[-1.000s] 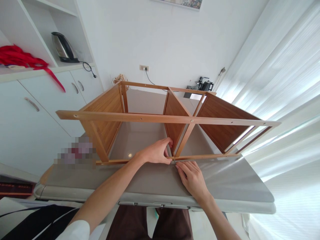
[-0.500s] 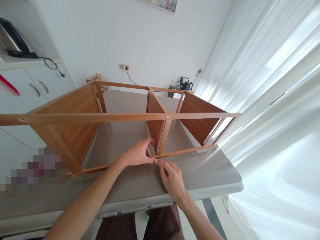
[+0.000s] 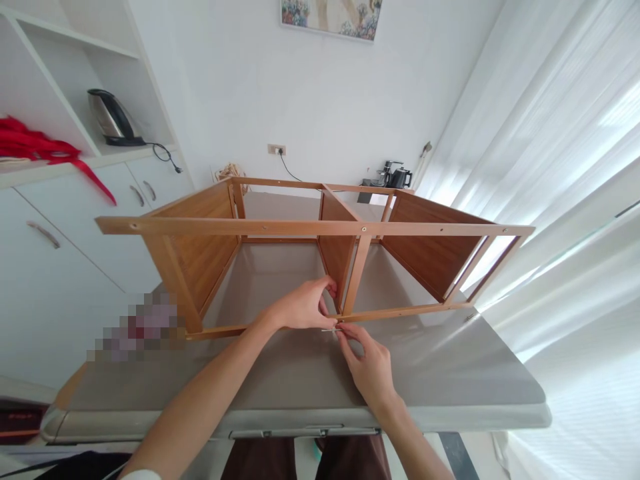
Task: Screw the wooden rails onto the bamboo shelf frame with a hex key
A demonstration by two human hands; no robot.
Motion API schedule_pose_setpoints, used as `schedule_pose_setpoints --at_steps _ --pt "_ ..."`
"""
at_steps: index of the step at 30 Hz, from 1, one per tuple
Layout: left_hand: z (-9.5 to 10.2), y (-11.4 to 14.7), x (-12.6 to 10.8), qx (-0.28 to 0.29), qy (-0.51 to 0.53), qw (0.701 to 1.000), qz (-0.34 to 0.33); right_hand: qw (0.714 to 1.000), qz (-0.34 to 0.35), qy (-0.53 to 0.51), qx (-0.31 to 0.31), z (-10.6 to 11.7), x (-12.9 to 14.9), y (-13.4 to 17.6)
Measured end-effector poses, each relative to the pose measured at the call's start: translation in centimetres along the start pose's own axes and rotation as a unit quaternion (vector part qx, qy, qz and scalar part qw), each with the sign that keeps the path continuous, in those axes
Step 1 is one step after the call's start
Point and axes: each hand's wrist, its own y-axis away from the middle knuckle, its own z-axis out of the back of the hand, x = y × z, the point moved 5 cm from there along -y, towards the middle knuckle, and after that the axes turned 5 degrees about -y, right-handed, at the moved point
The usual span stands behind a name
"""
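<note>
A brown wooden shelf frame lies on its side on the grey tabletop. My left hand is closed round its near lower rail where the middle panel meets it, fingers behind and thumb in front. Just to the right, my right hand pinches a thin silvery rod that looks like a hex key. The rod lies at the rail joint, close to my left thumb. Whether its tip sits in a bolt is too small to tell. Screw heads show along the upper rail.
A blurred patch covers something at the table's left. Beyond are white cabinets with a kettle and red cloth. At the far side stand black appliances. White curtains hang on the right.
The camera view has shifted, so everything appears further right and more of the left cabinets shows. My left hand keeps its hold on the rail; the silvery rod in my right fingers now shows more clearly.
</note>
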Motion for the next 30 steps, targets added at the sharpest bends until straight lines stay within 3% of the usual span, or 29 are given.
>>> schedule_pose_setpoints --at_steps 3,6,12,14,17,26,30 --pt "0.0 0.0 0.2 0.006 0.011 1.0 0.002 0.997 0.057 0.058 0.0 0.3 0.4 -0.3" --pt "0.0 -0.1 0.4 0.012 0.023 1.0 -0.002 0.995 0.069 0.065 -0.031 0.5 1.0 -0.5" --pt "0.0 -0.1 0.6 0.01 0.026 1.0 0.001 0.996 -0.033 0.023 -0.081 0.4 1.1 -0.5" --pt "0.0 0.0 0.5 0.011 0.024 1.0 0.004 0.995 -0.031 0.02 -0.094 0.5 1.0 -0.5" --pt "0.1 0.1 0.5 0.006 0.018 1.0 0.009 0.997 0.001 0.03 -0.076 0.6 1.1 -0.4" --pt "0.0 0.0 0.5 -0.003 0.006 1.0 0.004 0.997 -0.02 0.062 -0.027 1.2 -0.2 0.7" --pt "0.0 0.0 0.5 -0.004 0.007 1.0 0.009 0.994 -0.007 0.101 -0.046 1.3 0.2 0.7"
